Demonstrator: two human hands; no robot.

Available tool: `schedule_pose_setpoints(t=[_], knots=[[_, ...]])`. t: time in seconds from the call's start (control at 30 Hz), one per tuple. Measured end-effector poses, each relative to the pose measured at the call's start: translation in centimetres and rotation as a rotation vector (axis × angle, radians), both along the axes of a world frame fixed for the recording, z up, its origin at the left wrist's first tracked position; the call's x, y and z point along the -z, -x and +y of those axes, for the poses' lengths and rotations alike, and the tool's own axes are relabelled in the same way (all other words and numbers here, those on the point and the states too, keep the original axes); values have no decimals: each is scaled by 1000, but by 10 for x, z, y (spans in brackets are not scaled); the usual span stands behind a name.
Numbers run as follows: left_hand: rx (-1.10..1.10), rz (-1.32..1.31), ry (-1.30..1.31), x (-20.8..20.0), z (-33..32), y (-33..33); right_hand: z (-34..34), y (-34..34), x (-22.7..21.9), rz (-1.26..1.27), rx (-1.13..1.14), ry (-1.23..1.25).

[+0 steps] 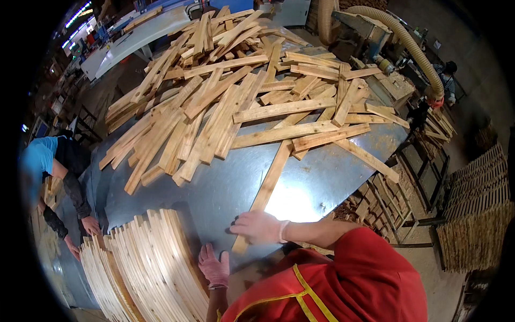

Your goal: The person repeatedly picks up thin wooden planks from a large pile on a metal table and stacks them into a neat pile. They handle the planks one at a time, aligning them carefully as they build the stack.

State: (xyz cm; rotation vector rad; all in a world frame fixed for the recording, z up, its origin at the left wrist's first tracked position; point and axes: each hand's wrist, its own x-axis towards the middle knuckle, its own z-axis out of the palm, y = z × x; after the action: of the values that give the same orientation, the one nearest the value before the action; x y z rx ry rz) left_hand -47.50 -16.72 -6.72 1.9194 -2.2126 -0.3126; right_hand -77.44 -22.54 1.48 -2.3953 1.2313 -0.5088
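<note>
My right hand (259, 227), in a pale pink work glove, is closed over the near end of a long wooden board (272, 177). That board slants away from me across the metal tabletop (214, 198), its far end reaching the loose pile of boards (220, 107). Lower and to the left, my left hand (214, 266), gloved in the same pink, has its fingers raised and its thumb apart, with nothing held. It is beside the right end of a row of boards standing on edge (155, 257); whether it touches them I cannot tell.
At the far left a co-worker in a blue shirt (45, 153) rests both hands near the row's other end. A ribbed hose (413, 48) curves down at the back right. Stacked slats (475, 214) and a metal rack (397, 198) of wood pieces stand right of the table.
</note>
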Motion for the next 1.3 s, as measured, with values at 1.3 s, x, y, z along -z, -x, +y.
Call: schedule_pose_setpoints(t=[1.3], knots=[[-223,-428,287,-24,103,-85,60,20,13,-627,884,-858]])
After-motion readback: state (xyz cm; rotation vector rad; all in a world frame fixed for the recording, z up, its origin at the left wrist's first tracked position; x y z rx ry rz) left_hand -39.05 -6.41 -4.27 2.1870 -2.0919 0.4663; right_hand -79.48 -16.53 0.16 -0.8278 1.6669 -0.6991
